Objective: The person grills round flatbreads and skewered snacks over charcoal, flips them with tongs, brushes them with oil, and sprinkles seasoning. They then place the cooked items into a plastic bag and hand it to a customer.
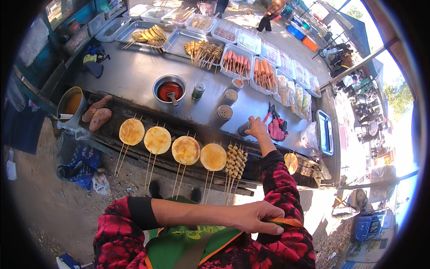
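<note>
My right hand [257, 127] reaches over the metal counter, with its fingers around a shaker jar [244, 129]. Across my body, my left hand [260, 217] pinches the orange-trimmed edge of the green apron [188, 247] beside my right sleeve. Round flatbreads on paired sticks [185, 150] lie in a row over the dark grill trough [111, 129]. Next to them are skewers of small pale curled pieces [236, 162]. Several more shaker jars, one of them with a perforated lid [225, 112], stand left of my right hand. Pink-handled pliers [272, 112] and a pink pouch [278, 129] lie to its right.
A bowl of red sauce [169, 89] with a brush sits mid-counter. Trays of skewered sausages [237, 62] and other food line the far edge. Sweet potatoes [100, 119] and a bucket [71, 102] are at the left. A person [270, 15] is beyond the counter.
</note>
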`<action>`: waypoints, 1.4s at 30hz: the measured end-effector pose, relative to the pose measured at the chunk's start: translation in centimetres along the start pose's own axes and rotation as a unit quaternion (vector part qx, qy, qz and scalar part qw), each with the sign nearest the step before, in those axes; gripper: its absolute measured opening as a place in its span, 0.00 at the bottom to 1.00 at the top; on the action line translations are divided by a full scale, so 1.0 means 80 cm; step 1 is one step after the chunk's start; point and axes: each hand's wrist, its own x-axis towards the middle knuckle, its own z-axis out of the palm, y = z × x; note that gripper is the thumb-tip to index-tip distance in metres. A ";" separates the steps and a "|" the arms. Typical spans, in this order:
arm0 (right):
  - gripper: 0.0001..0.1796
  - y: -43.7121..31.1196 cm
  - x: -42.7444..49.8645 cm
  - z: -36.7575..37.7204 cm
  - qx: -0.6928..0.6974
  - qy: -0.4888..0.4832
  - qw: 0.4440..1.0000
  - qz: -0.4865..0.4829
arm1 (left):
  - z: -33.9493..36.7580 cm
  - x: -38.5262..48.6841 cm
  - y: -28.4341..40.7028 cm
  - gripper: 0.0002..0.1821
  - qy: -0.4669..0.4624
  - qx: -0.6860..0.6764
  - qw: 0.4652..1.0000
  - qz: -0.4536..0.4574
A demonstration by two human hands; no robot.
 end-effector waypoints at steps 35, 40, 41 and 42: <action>0.34 -0.229 -0.160 -0.003 0.870 -0.060 0.490 -0.014 | 0.028 -0.343 -0.185 0.23 0.655 -0.033 0.749 0.092; 0.36 -0.248 -0.139 -0.002 0.820 -0.045 0.570 -0.004 | 0.027 -0.376 -0.217 0.18 0.749 -0.057 0.655 0.077; 0.36 -0.246 -0.138 -0.003 0.804 -0.040 0.593 0.012 | 0.024 -0.372 -0.220 0.18 0.743 -0.061 0.663 0.074; 0.36 -0.243 -0.143 -0.001 0.800 -0.018 0.599 0.028 | 0.018 -0.367 -0.221 0.18 0.733 -0.057 0.673 0.082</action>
